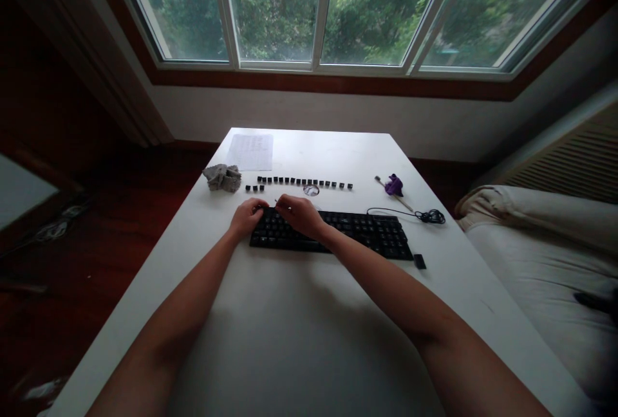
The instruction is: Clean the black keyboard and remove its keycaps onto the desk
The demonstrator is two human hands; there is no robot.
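Note:
A black keyboard point(367, 230) lies across the white table, some of its keys hidden under my forearm and hands. My left hand point(248, 216) is closed at the keyboard's upper left corner, thumb and fingers against its edge. Just to the right, my right hand point(300, 214) hovers over the top row in a pinch; a thin tip pokes out from its fingers, too small to name. Behind the keyboard, several loose black keycaps point(309, 181) form a long row, with 3 more keycaps point(255, 188) in front at the left. A small round dish point(311, 190) with whitish contents stands near them.
A crumpled grey cloth point(223, 177) and a printed sheet point(250, 152) lie at the back left. To the right are a purple cloth point(394, 185) around a thin brush, a coiled cable point(430, 216) and a small black piece point(420, 261). A sofa point(521, 243) stands beside the table.

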